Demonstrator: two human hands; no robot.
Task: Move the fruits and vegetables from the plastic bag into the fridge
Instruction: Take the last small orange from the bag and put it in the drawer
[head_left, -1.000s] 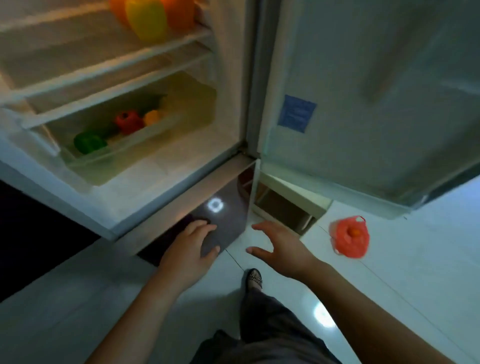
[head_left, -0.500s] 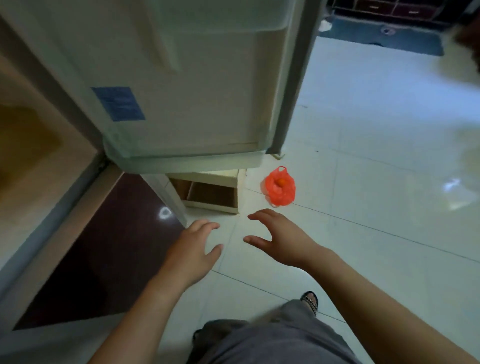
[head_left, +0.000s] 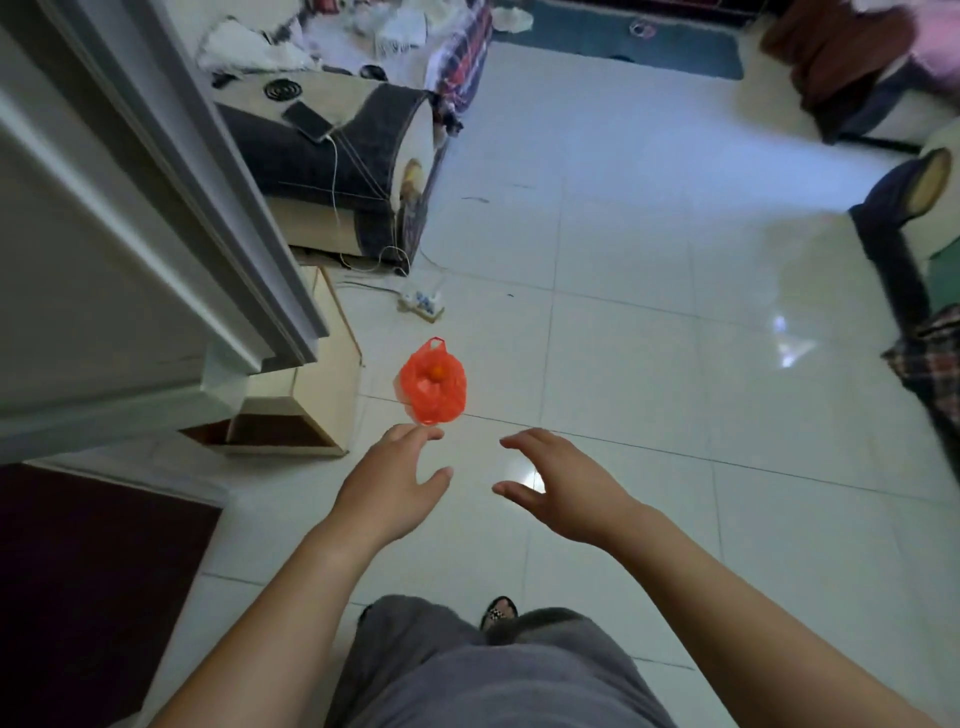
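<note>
An orange-red plastic bag lies on the white tiled floor, with a round orange fruit showing through its open top. My left hand is open and empty, its fingertips just short of the bag's near edge. To the right of it my right hand hovers over the floor, also open and empty. The open fridge door fills the left side; the fridge's inside is out of view.
A low wooden stand sits under the door's corner, left of the bag. Behind it are a sofa with a charging phone, a power strip with cables, and more furniture at the right.
My view has swung right, away from the fridge shelves and toward the room. The bag now lies straight ahead, and both empty hands have come closer to it.
</note>
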